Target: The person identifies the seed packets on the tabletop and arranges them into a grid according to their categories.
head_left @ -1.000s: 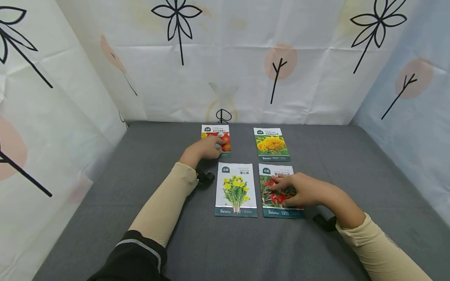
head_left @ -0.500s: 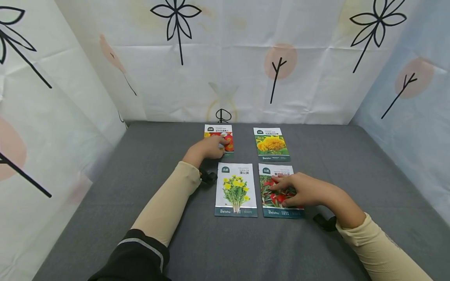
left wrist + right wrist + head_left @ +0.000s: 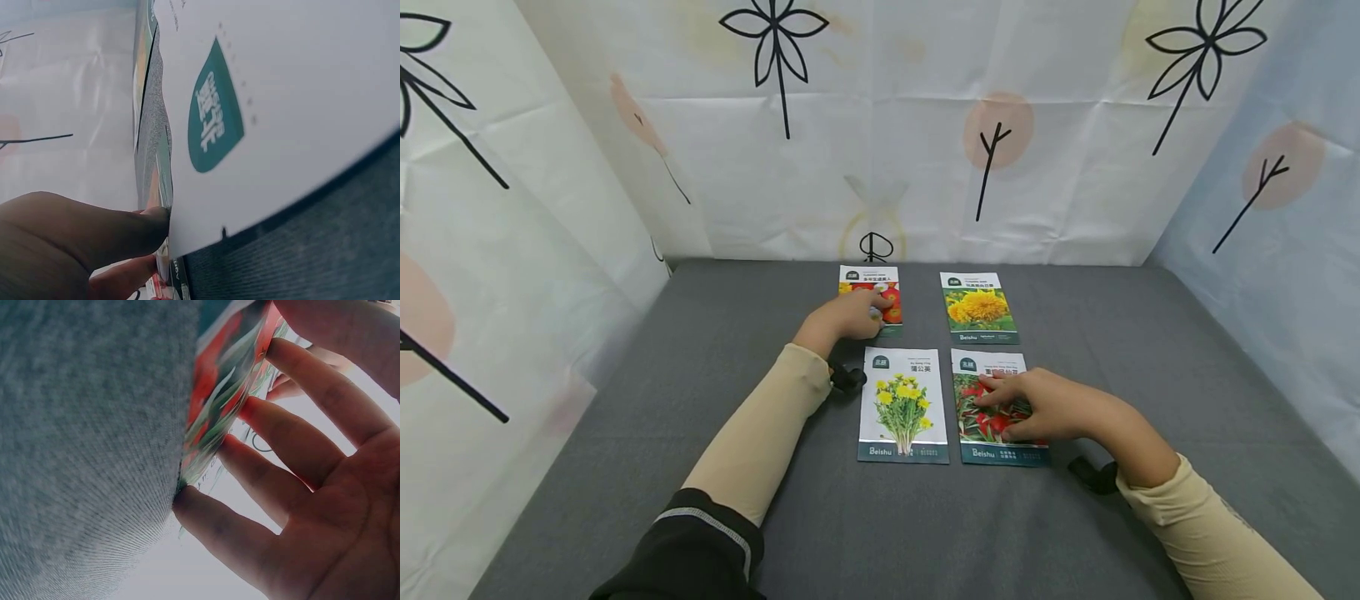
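Flat on the grey cloth lies a flower seed packet with red and orange blooms. My left hand rests on it, partly covering it; the left wrist view catches a thumb touching its surface. Nearer me, a packet with red flowers and green leaves lies under the fingertips of my right hand. Its fingers are spread and fairly straight in the right wrist view, tips on the packet. Left of it is a white packet with a yellow dandelion bunch. Behind is a packet with a yellow bloom.
The packets form two rows of two on a grey cloth-covered table. White fabric printed with flowers and trees hangs behind and along both sides. A black wrist strap sits under my left wrist.
My left hand has slid the red-and-orange packet a little to the right along the back row, nearer the yellow-bloom packet. The right hand and the other packets have stayed put.
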`<state>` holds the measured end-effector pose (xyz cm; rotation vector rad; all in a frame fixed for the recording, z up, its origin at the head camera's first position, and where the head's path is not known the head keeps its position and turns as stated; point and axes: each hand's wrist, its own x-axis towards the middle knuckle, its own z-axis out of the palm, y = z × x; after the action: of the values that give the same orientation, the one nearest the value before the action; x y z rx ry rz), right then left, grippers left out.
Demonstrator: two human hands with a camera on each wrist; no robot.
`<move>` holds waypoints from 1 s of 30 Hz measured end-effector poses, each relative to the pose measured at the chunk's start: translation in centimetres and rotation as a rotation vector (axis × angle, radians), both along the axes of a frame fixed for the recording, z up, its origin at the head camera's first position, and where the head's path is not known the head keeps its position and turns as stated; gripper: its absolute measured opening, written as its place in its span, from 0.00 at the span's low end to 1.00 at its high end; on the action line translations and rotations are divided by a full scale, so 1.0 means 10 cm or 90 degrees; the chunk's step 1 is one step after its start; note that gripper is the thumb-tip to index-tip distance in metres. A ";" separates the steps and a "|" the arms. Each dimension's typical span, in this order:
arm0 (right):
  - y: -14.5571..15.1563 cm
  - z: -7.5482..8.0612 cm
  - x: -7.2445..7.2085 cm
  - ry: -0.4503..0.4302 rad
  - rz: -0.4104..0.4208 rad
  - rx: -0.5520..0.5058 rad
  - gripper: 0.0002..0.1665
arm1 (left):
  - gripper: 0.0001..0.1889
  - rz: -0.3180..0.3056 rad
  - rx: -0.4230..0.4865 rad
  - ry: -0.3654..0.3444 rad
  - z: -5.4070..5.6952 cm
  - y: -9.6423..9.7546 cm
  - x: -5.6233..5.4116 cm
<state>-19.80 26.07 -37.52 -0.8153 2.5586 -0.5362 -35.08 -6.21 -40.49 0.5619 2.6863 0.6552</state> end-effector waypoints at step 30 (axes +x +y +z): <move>-0.02 0.01 0.00 -0.009 -0.006 0.010 0.29 | 0.31 0.004 -0.010 0.001 0.00 0.11 0.00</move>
<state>-19.76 25.85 -37.37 -0.7916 2.5514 -0.5225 -35.07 -5.12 -40.47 0.5515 2.6929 0.6355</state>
